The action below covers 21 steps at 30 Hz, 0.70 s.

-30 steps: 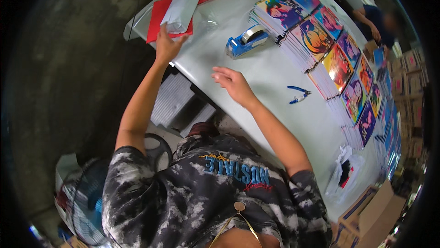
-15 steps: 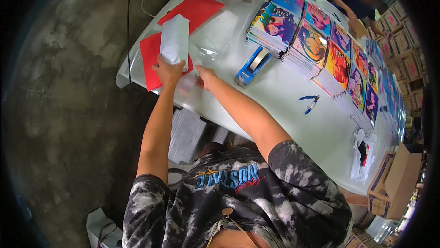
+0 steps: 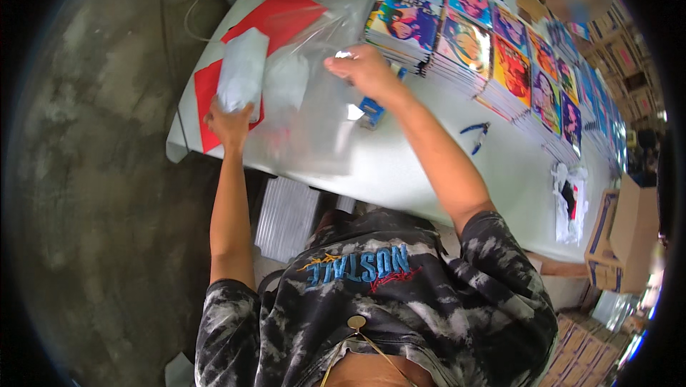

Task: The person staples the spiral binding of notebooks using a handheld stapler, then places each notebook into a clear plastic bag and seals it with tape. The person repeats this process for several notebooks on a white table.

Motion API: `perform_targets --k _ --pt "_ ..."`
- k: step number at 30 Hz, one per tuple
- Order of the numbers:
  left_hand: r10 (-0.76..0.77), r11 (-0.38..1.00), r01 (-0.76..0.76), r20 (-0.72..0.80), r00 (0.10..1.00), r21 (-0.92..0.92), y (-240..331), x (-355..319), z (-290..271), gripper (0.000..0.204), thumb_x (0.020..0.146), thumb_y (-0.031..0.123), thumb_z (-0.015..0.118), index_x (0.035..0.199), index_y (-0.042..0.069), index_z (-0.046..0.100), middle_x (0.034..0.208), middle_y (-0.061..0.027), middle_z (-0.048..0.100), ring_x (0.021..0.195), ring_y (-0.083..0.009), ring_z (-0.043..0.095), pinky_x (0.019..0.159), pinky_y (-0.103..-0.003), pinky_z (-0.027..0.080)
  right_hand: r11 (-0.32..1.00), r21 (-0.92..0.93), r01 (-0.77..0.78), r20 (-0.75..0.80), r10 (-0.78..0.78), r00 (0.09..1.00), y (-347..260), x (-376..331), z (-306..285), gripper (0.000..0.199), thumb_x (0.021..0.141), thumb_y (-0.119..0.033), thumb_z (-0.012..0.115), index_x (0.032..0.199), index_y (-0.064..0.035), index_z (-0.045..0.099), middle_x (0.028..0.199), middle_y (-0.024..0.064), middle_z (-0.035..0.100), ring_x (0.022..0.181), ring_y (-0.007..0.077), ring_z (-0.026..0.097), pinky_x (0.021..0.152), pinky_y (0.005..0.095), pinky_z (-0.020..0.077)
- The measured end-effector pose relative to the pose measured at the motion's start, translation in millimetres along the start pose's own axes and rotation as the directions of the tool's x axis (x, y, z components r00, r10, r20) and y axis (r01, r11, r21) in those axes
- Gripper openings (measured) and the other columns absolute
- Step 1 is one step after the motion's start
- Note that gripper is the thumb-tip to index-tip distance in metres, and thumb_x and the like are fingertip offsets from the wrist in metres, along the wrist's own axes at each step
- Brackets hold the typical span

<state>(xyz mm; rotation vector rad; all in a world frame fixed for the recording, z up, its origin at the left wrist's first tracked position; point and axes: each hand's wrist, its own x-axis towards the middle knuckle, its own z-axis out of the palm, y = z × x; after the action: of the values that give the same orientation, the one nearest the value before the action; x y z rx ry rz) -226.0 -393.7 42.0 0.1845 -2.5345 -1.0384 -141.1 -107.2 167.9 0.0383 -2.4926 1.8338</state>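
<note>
here the left hand (image 3: 230,124) is clenched around the lower end of a pale folded sheet (image 3: 243,71), held upright over the red sheets (image 3: 282,17) that lie just beyond it on the white counter (image 3: 429,172). to its right, the right hand (image 3: 363,69) pinches the top edge of a clear plastic bag (image 3: 314,126), which hangs below it. just under that hand sits a blue tape dispenser (image 3: 371,111). further right run stacks of colourful booklets (image 3: 493,58), with blue pliers (image 3: 475,133) near them.
</note>
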Motion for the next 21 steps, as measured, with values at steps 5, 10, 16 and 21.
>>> perform_targets --k 5,10,16,21 --pt "0.043 0.982 -0.016 -0.139 0.989 0.189 19 -32 -7 0.081 0.066 0.031 0.078 0.13 0.002 0.037 0.126 -0.0292 0.037 0.122 -0.0404 0.029 0.098 -0.051 0.03 0.97 0.156 0.187 -0.309 -0.132 0.942 -32 -117 -134 0.023 0.086 -0.02 0.058 0.101 -0.0049 0.066 0.096 0.0046 0.066 0.091 0.0139 0.06 0.081 0.0276 0.0463" --pt "0.54 0.833 -0.526 0.045 0.84 -0.172 80 -102 45 0.069 0.071 0.022 0.074 0.127 -0.001 0.04 0.124 -0.0237 0.043 0.118 -0.0374 0.039 0.099 -0.046 0.03 0.996 0.087 0.007 -0.813 0.067 0.578 16 -284 -218 0.023 0.085 -0.02 0.058 0.101 -0.0042 0.065 0.095 0.005 0.066 0.091 0.0143 0.06 0.081 0.0277 0.0463" --pt "0.339 0.911 -0.198 0.384 0.859 -0.361 147 -186 116 0.071 0.068 0.022 0.076 0.124 -0.004 0.04 0.111 -0.0213 0.055 0.099 -0.0321 0.056 0.086 -0.037 0.044 0.913 0.301 -0.276 -0.928 0.348 0.137 111 -421 -222 0.023 0.085 -0.019 0.058 0.101 -0.0033 0.065 0.094 0.0054 0.066 0.09 0.0147 0.06 0.081 0.0279 0.0463" --pt "0.245 0.924 -0.132 0.288 0.926 -0.36 122 -165 149 0.062 0.068 0.018 0.076 0.117 -0.001 0.044 0.097 -0.0173 0.061 0.078 -0.024 0.062 0.073 -0.032 0.049 0.848 0.411 -0.335 -0.911 0.399 -0.108 145 -502 -195 0.024 0.085 -0.019 0.058 0.1 -0.0027 0.065 0.094 0.0058 0.065 0.089 0.0151 0.06 0.081 0.028 0.0462"
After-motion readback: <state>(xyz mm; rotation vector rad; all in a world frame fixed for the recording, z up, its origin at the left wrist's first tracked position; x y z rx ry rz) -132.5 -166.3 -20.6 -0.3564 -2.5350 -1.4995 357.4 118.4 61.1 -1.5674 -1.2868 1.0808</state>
